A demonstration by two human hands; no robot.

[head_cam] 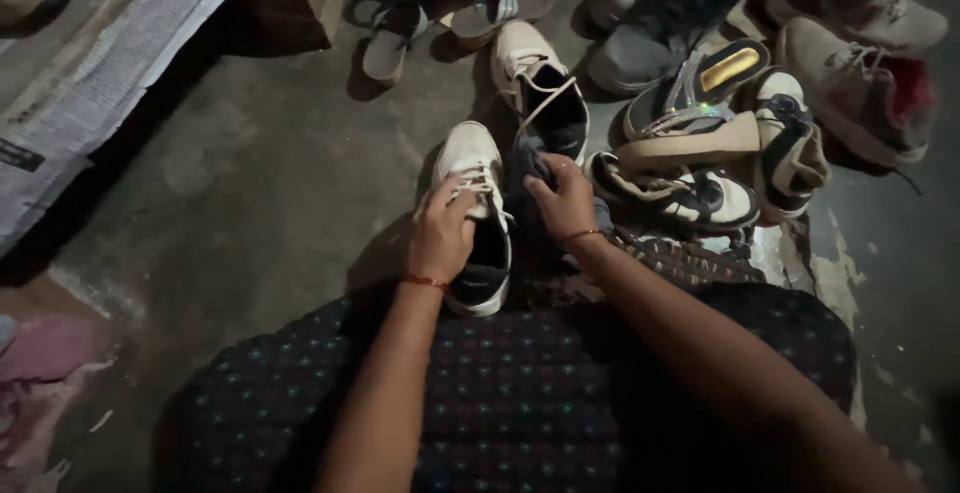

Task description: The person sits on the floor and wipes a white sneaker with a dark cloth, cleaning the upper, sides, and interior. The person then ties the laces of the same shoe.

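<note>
The white sneaker (477,215) lies on the concrete floor (270,173) right in front of the person's knees, toe pointing away, its dark opening towards the lap. It looks light and fairly stiff in the sole, soft and giving in the upper, with loose white laces across the tongue; I'd judge it easy to lift by the collar or by pinching the sides near the laces, and not at all fragile. The sole edge looks smooth, so a grip around the middle should hold better than one at the toe.

The left hand (440,233) rests curled over the laced part of this sneaker, fingers closed down on the laces or tongue. The right hand (562,198) is just beside it, fingers bunched and pinching a dark blue-grey cloth (530,168) that sits between the sneaker and the next shoe; it seems limp and soft.

Just beyond stands the matching white sneaker (535,78), tipped so its dark inside shows. To the right lies a black-and-white trainer (680,193), with a glittery wedge sandal (695,103) stacked above it, and pinkish-grey running shoes (860,73) farther off. More footwear crowds the top edge. A patterned dark garment (520,393) covers the person's lap, and newspaper (90,83) is spread at the left.
</note>
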